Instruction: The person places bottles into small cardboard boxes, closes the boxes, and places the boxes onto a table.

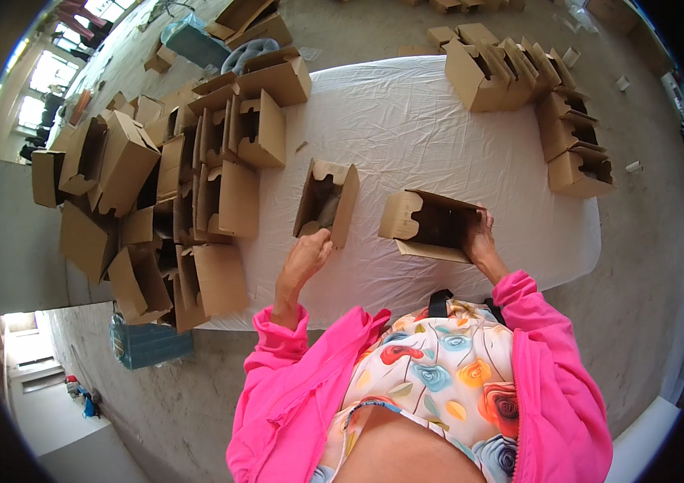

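Two brown cardboard boxes with open tops are at my hands over the white-covered table (374,113). My left hand (305,256) is closed on the near edge of the left cardboard box (347,205), whose dark inside faces up. At the right, my right hand (480,241) grips the end of the other cardboard box (396,216), with the fingers over its rim and partly hidden. This box lies crosswise, its notched flaps standing open. A gap of table cover separates the two boxes.
A large cluster of open boxes (239,197) crowds the table's left side. More boxes (471,80) line the far right corner, with others (579,173) along the right edge. Blue wrapped bundles (195,42) lie on the floor beyond, and a teal one (148,344) at near left.
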The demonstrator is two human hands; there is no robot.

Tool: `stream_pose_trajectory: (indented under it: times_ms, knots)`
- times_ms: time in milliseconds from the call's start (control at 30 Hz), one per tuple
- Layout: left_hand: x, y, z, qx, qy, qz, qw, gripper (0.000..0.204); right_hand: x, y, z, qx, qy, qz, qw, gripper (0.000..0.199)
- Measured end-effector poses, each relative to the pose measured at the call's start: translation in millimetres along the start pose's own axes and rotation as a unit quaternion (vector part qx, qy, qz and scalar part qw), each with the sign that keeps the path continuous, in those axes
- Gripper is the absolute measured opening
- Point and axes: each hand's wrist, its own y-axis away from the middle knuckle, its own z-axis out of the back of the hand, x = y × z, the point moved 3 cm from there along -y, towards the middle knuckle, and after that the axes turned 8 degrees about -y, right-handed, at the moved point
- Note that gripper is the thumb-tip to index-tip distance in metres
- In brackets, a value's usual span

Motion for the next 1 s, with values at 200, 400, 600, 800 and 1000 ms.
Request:
stream_pose_trajectory:
  times_ms: [200,400,600,800,1000]
  knots:
    - [62,-78,-40,-0.175,0.195,-0.014,0.965,0.033,30,-6,21,0.030,0.047,-0.026,0.998,0.055]
    - [140,-157,-160,-0.091,0.061,0.102,0.989,0.037,55,-9,37,0.066,0.063,-0.005,0.996,0.046]
    - [102,-150,-156,-0.137,0.055,0.113,0.983,0.046,99,-13,80,-0.129,-0.022,0.159,0.979,0.054]
    - [26,-117,-115,-0.077,0.011,0.020,0.997,0.053,188,-30,60,-0.019,-0.079,0.406,0.910,0.067]
    - [-7,-75,-50,-0.100,0.195,-0.026,0.975,0.058,191,-50,4,0.063,-0.161,0.323,0.931,0.037]
